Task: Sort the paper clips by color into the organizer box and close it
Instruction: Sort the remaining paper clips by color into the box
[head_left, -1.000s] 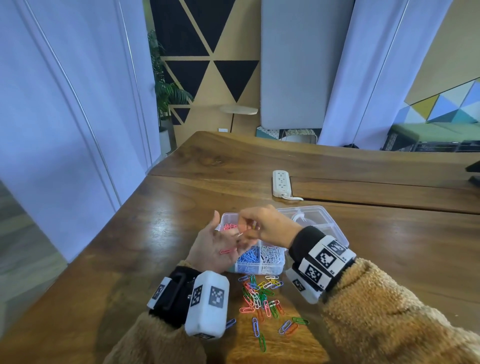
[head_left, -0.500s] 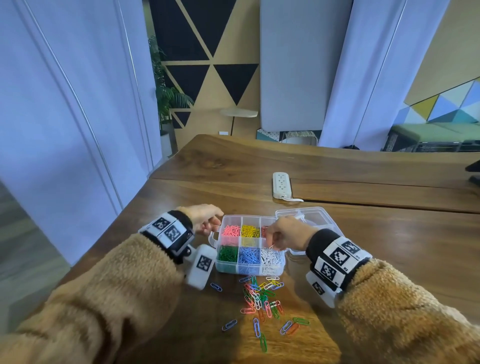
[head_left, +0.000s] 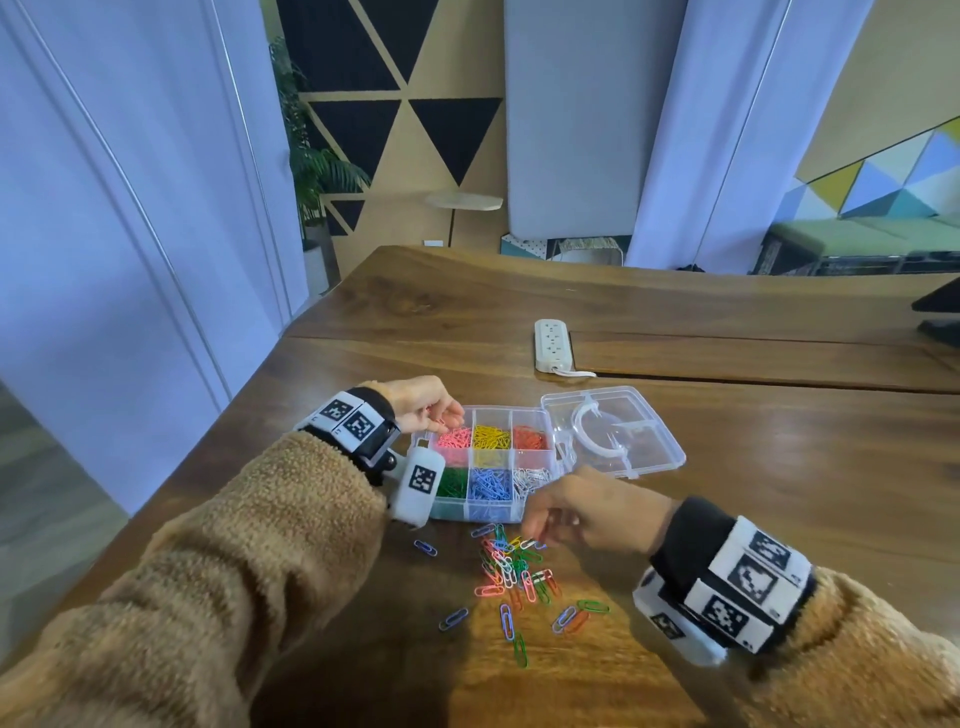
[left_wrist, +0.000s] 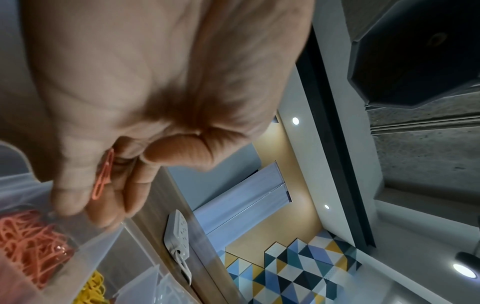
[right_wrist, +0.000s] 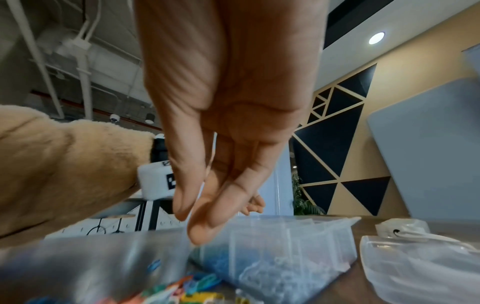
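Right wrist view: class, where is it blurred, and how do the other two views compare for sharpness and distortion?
Right wrist view: the loose clips and organizer box at the bottom are smeared, while the right hand is fairly clear. Left wrist view: the pink clip in the left hand is readable, the box edge soft. Head view: sharpest, though wide-angle distortion bends the wall panels.

Right wrist: loose clips blurred, colours smear | head: my right hand hides its fingertips; can't tell if it holds a clip | green compartment partly behind wrist camera
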